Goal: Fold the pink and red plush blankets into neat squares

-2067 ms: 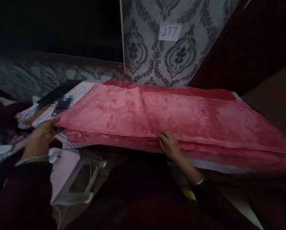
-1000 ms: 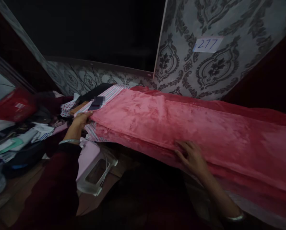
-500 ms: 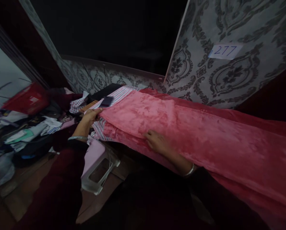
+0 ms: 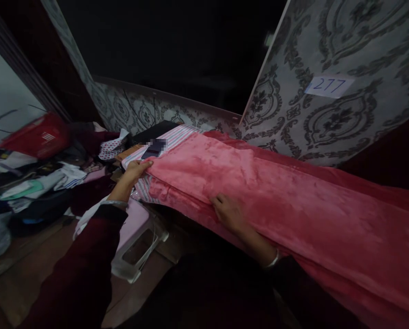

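Observation:
A long pink plush blanket (image 4: 293, 201) lies folded lengthwise over a striped cloth (image 4: 182, 134), stretching off to the right. My left hand (image 4: 138, 170) pinches the blanket's left corner between thumb and fingers. Farther right, my right hand (image 4: 228, 211) has its fingers curled on the near fold edge of the blanket, gripping it there. Just beyond my left hand, a dark phone-like object (image 4: 154, 149), partly blurred out, rests on the striped cloth. Below the near edge, a lower layer of the blanket shows creases.
A pale plastic stool (image 4: 136, 224) stands on the floor below my left arm. Clothes (image 4: 58, 180) are heaped at the left by a red basket (image 4: 40, 137). Behind the blanket, a large dark screen (image 4: 177, 45) hangs on the patterned wall, beside a paper (image 4: 330, 86) marked 277.
The view has shifted slightly. Both hands keep their places on the blanket, and its left end looks a little smoother along the near fold.

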`<action>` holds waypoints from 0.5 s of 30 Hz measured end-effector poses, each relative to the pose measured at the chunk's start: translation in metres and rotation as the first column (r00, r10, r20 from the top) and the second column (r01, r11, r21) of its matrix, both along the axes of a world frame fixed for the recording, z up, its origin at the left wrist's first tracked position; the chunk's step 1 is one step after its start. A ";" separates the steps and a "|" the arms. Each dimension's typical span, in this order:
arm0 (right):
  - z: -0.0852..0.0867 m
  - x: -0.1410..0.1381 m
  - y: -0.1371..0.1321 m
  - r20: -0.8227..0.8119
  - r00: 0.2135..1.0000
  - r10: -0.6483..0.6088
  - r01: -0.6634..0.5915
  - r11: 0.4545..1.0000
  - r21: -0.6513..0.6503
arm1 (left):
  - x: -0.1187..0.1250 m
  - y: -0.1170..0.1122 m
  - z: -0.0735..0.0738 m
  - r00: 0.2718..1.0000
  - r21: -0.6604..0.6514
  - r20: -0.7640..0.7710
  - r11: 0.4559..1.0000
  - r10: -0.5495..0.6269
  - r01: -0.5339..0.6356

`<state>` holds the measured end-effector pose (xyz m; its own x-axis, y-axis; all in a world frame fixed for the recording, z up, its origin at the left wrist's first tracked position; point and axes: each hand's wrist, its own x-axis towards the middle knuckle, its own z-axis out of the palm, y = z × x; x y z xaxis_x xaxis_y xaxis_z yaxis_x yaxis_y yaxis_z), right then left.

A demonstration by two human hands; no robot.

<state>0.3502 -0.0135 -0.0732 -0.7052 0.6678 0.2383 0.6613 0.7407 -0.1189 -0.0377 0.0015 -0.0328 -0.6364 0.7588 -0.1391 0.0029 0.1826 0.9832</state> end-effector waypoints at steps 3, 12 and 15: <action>-0.002 -0.001 -0.004 -0.016 0.999 -0.039 0.038 0.999 -0.017 | 0.001 -0.001 -0.005 1.000 -0.007 -0.022 1.000 0.000 0.000; 0.004 0.006 -0.012 -0.109 0.994 0.026 -0.031 0.999 -0.043 | -0.003 0.000 -0.003 0.999 -0.044 -0.029 0.999 -0.021 0.019; 0.001 0.008 -0.012 -0.109 0.992 0.055 -0.060 0.997 -0.042 | -0.005 0.000 -0.002 1.000 -0.078 -0.007 0.997 -0.013 0.013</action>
<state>0.3586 -0.0252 -0.0722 -0.7142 0.6390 0.2855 0.5995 0.7691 -0.2217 -0.0422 0.0012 -0.0346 -0.6278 0.7540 -0.1931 0.0132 0.2584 0.9660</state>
